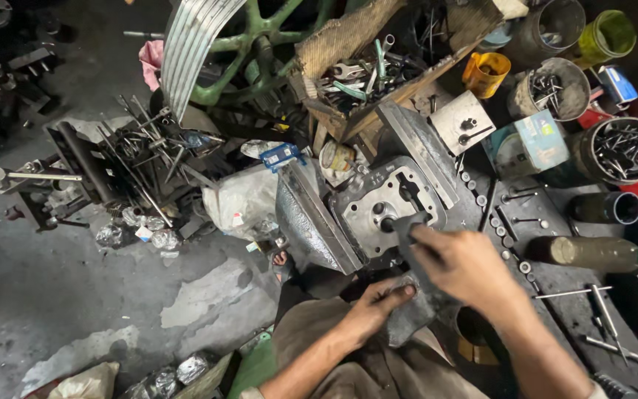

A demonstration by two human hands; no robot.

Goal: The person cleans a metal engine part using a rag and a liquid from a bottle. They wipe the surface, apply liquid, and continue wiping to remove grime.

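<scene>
Fingers of my left hand (378,304) press flat on the grey metal block (407,314) at the near edge of the desk (563,284). My right hand (465,262) is curled tight around a dark tool handle (405,227), its tip at a hole in the grey engine casting (378,203) clamped between the vise plates (311,218). Beyond stand an orange cup (485,72) and tins of nails (620,148); farther off, a green wheel (252,44).

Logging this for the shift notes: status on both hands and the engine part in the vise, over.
Right hand shut on dark tool, tip at the grey engine casting. Left hand braces the vise base. Loose bolts beside it.
</scene>
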